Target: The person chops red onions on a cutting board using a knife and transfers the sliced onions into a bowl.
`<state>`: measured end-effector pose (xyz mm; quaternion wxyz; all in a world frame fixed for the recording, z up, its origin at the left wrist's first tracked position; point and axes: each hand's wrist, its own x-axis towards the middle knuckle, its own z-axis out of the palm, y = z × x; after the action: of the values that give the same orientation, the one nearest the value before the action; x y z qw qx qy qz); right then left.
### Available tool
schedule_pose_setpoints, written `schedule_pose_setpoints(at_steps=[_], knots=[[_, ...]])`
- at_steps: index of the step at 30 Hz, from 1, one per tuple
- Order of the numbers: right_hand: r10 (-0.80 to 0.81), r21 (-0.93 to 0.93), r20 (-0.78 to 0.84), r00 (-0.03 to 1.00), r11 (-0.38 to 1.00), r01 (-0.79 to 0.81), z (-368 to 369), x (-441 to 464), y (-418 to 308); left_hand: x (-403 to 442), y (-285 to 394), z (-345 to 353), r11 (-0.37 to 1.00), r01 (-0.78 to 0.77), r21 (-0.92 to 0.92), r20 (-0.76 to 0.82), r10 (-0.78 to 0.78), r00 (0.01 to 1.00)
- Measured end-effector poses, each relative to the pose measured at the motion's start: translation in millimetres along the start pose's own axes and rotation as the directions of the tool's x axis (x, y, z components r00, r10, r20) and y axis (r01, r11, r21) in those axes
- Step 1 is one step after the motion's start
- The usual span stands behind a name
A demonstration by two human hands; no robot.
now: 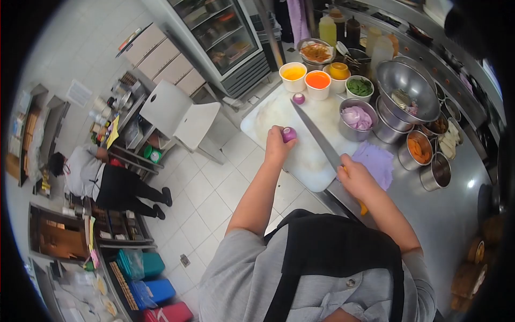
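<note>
My left hand (278,146) is closed around a peeled red onion (288,134) over the near left side of the white cutting board (263,119). In my right hand (354,174) is the handle of a long knife (317,134), its blade slanting across the board toward the far side. Close to the blade's tip lies a smaller piece of red onion (299,99). A metal container of cut onion (358,117) stands at the board's right edge. Beside my right hand a purple cloth (373,162) lies on the steel counter.
Paper tubs of yellow (293,75) and orange (318,83) contents and green leaves (359,87) line the board's far edge. Steel bowls (406,88) are stacked at right, near a tin of orange pieces (418,150). Another person (115,174) bends over shelves at left.
</note>
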<state>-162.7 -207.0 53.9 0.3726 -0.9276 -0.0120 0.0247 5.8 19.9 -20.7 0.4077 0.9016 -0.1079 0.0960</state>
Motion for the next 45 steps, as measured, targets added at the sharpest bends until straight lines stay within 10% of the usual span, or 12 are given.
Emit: schedule_pose_setpoints(at_steps=[24,45], knots=[[0.034,-0.455,0.117,0.993,0.89,0.023,27,35,-59,10,15,-30,0.991,-0.046,0.129,0.234,0.015,0.972],[0.197,-0.448,0.301,0.933,0.893,-0.044,22,80,-89,16,-6,-25,0.987,-0.14,0.077,0.28,0.114,0.953]])
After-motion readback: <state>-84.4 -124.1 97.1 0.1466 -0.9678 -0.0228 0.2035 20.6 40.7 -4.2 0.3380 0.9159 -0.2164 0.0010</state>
